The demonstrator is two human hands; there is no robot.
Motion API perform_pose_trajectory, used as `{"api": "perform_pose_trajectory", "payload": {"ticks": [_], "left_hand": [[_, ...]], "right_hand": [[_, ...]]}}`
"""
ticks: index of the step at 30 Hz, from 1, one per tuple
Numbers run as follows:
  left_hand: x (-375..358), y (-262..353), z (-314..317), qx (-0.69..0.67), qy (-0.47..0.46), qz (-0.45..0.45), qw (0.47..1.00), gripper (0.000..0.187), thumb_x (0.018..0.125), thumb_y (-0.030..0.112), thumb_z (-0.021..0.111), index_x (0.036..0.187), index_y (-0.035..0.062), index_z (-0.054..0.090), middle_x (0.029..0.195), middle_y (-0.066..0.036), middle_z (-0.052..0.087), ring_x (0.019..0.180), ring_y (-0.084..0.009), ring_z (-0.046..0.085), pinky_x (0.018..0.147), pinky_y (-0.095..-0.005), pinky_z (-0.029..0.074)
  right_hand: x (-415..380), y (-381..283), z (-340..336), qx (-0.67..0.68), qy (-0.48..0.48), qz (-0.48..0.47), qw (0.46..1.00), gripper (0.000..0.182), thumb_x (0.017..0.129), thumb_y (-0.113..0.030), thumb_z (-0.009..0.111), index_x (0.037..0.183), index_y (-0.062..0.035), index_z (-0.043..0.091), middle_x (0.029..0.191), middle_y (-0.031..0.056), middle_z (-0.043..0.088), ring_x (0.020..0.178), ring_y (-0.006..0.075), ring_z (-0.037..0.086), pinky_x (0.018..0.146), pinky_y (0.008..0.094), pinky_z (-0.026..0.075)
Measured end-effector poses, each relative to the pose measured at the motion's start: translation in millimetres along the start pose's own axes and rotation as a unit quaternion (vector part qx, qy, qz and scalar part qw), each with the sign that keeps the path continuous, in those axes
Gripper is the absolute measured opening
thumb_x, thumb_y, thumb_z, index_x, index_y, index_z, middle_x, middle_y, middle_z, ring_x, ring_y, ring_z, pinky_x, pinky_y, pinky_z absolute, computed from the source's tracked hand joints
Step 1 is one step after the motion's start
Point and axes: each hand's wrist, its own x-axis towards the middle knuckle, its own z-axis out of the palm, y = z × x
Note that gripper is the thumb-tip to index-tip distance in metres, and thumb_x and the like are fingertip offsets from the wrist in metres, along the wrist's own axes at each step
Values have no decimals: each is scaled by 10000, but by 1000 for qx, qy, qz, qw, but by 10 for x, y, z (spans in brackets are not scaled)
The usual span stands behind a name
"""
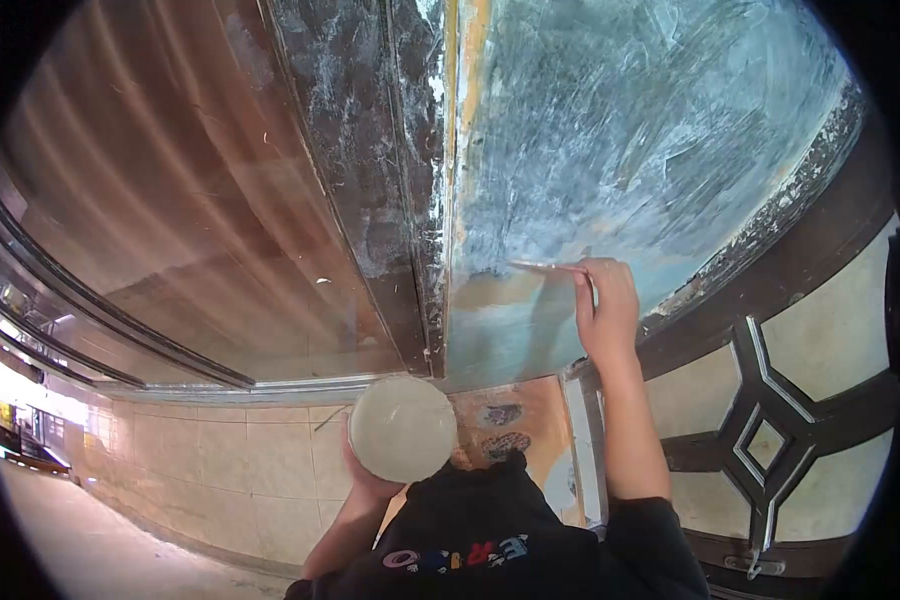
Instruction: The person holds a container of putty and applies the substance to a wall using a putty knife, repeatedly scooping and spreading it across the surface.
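My right hand [608,295] grips a thin paintbrush [545,266] by its reddish handle, with fingers closed round it. The brush tip points left and lies close against a blue-grey, streaky painted panel [590,160]. Below the tip, a tan patch and a smoother pale blue band show on the panel. My left hand [365,474] holds a round tub [402,428] of pale grey-green paint from its left side, close to my chest. Most of the left fingers are hidden behind the tub.
Left of the panel stands a dark, scuffed wooden frame [380,180] beside a brown glass pane [180,220]. A dark door with a diamond pattern [760,445] is at the right. Tiles [240,440] run below the glass; an orange-brown surface [530,425] lies below the panel.
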Motion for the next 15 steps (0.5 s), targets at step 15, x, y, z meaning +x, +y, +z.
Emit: {"api": "perform_pose_trajectory", "payload": {"ticks": [15], "left_hand": [[-106,-97,-175,136,13,82,987,791,925,229,724,1541,65,257,1491,-191,444,1339,-297,520,1077,-495,480]], "right_hand": [[-11,-250,185,21,7,-26,999,72,897,-108,684,964,-131,698,920,74,642,881,321,603,702,434,513]]}}
